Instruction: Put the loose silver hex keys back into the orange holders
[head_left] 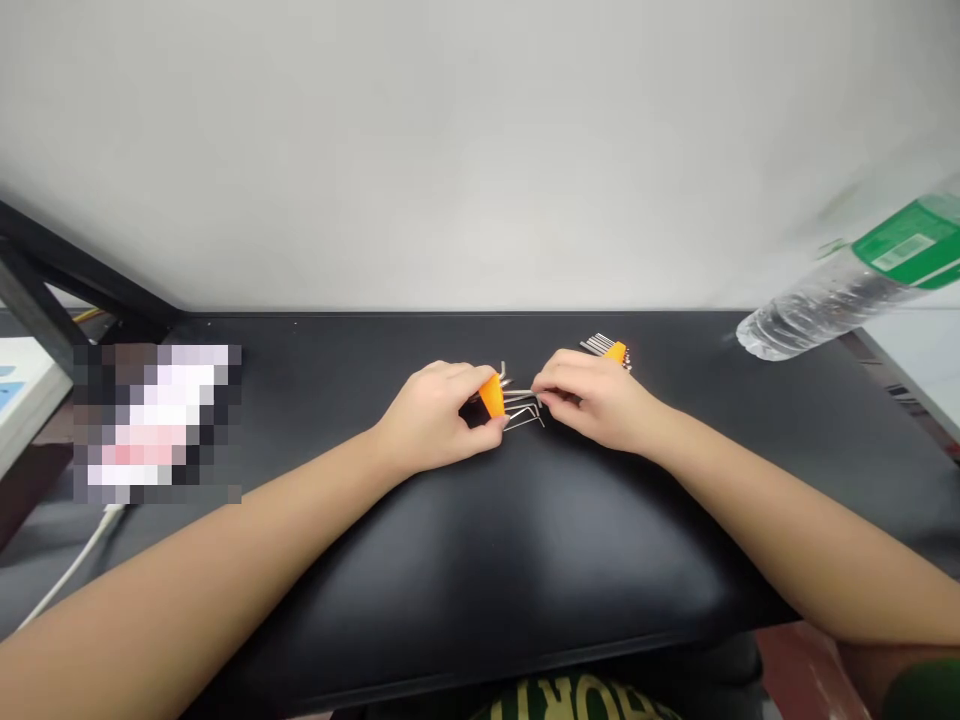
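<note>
My left hand (442, 415) grips an orange hex key holder (492, 396) between thumb and fingers, just above the black table. Several L-shaped hex keys (523, 409) stick out of the holder to the right, their bent ends showing. My right hand (592, 395) pinches the end of one hex key (525, 394) with thumb and forefinger; its other end runs toward the holder. Behind my right hand lies a second orange holder (616, 352) with a row of hex keys (598, 345) in it, partly covered by the hand.
A clear water bottle (817, 300) with a green label stands at the back right, near the grey wall. On the left a pixelated device (157, 420) lies with a white cable (71, 570). A black frame (45, 290) rises at the left edge. The table (480, 570) has a front edge near my body.
</note>
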